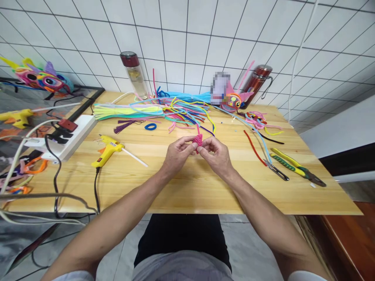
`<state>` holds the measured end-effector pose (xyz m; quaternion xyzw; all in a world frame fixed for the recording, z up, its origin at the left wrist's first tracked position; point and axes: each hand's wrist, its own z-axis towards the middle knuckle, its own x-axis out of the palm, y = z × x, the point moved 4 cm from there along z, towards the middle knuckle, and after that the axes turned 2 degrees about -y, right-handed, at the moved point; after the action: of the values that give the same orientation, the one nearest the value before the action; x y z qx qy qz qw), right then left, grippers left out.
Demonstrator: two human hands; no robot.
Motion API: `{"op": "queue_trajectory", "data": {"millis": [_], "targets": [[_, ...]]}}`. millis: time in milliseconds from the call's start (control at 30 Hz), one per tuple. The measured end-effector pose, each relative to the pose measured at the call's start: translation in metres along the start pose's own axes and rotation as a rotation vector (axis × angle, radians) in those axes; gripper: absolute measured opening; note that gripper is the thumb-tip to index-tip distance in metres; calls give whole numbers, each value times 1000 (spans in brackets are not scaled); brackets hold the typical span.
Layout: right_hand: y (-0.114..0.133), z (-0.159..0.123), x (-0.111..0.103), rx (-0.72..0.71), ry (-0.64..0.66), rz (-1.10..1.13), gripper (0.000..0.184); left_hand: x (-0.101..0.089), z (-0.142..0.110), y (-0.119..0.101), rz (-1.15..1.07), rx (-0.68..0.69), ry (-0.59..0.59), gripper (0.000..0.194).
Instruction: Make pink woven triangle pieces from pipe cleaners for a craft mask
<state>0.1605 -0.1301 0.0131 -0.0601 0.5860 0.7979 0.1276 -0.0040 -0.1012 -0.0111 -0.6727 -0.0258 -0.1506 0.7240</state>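
Note:
A small pink cone of coiled pipe cleaner [198,139] is pinched between my two hands above the middle of the wooden table. A straight pink end sticks up from its top. My left hand [178,153] grips it from the left, thumb and fingers closed on its lower side. From the right, my right hand [216,154] holds it the same way, with the thumb near its base. Behind the hands lies a bundle of coloured pipe cleaners [129,112], with loose yellow, blue and red ones spread to its right.
At the left are a yellow glue gun [108,151] and a white power strip [79,136] with cables. On the right lie thread snips [277,170] and pliers [301,169]. Behind stand a glass bottle [134,76], a red flask [256,86] and a colourful fish figure [233,102].

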Motion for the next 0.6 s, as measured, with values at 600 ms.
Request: {"op": "queue_trajectory", "data": {"millis": [600], "targets": [[-1,1,1,46,51,56,50,1,2,3,-105,-68,63,53]]}}
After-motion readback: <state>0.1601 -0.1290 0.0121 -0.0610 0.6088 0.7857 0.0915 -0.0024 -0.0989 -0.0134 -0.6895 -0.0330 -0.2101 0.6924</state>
